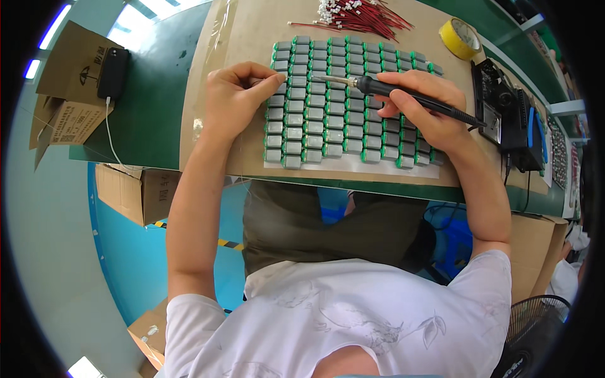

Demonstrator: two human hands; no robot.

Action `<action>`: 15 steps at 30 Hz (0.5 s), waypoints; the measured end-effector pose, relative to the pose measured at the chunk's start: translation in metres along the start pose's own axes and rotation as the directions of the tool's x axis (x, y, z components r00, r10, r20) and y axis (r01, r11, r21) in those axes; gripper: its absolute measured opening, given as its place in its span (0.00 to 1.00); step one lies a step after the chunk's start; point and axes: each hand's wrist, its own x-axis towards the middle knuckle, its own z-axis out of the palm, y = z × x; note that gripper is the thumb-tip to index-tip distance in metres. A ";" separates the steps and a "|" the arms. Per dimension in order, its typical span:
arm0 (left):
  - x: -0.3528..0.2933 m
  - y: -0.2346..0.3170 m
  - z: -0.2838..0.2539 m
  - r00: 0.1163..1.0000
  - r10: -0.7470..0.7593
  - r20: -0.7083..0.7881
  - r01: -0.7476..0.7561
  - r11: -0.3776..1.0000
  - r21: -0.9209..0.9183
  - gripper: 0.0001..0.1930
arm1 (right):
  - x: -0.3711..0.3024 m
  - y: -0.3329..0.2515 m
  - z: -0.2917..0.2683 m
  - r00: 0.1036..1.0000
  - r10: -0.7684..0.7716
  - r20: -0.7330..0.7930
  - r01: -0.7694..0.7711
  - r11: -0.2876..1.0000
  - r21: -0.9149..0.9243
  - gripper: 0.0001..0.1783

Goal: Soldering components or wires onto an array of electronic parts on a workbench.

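Observation:
Many small grey blocks with green edges (313,126), like little battery cells with circuit boards, stand in slanting rows on a white sheet. My right hand (432,104) grips a soldering iron (370,85) by its black handle. Its metal tip points left, over the upper left rows of blocks. At the left edge of the rows, my left hand (242,94) is closed in a pinch, thumb against forefinger. Whatever those fingers hold is too small to make out. A thin strand shows at the table edge below that hand.
Red and black wires with white connectors (372,17) lie piled beyond the blocks. A yellow tape roll (460,39) sits at far right, near black equipment (526,129) with cables. To the left, a phone (113,74) on a charging cable leans against an open cardboard box (69,63).

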 end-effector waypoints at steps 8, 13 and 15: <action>0.001 -0.002 0.002 0.999 0.032 0.002 -0.032 0.999 -0.014 0.09 | 0.003 0.001 -0.003 0.993 -0.104 0.048 0.109 0.989 -0.104 0.15; 0.001 -0.003 0.002 0.999 0.045 0.008 -0.045 0.999 0.009 0.08 | 0.004 0.003 -0.002 0.989 -0.143 0.048 0.147 0.983 -0.106 0.16; 0.001 -0.002 0.002 0.999 0.040 0.004 -0.041 0.998 0.043 0.08 | 0.004 0.003 -0.001 0.988 -0.149 0.045 0.154 0.982 -0.113 0.16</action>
